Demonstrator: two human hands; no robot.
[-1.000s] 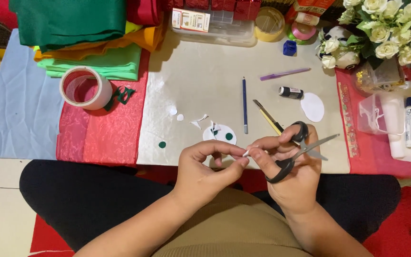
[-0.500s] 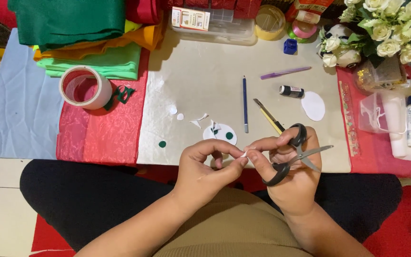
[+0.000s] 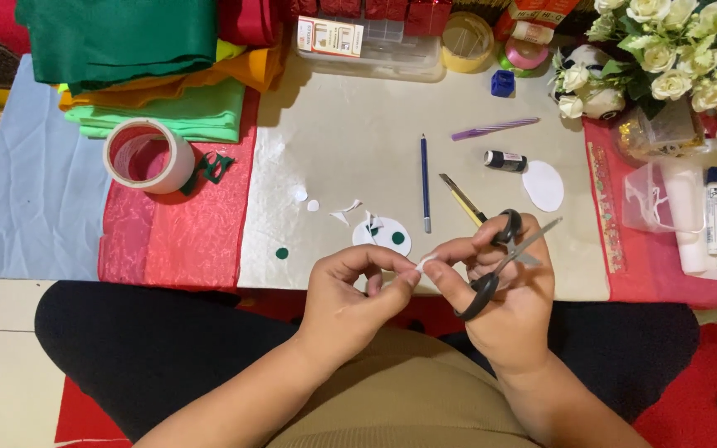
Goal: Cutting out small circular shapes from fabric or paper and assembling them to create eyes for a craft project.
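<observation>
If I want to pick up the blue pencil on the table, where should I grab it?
Probably pinch the thin blue pencil around its middle, coming straight down from above. It lies flat on the cream table mat, pointing away from the person, with bare mat along both long sides, so fingers fit either side. The yellow-handled tool lies close to its near end.

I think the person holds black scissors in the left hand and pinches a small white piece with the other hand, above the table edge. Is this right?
Not quite: the head view shows the black scissors in the right hand, not the left. The left hand helps pinch the small white piece between the fingertips of both hands. The rest stands: this happens above the near edge of the table.
</observation>
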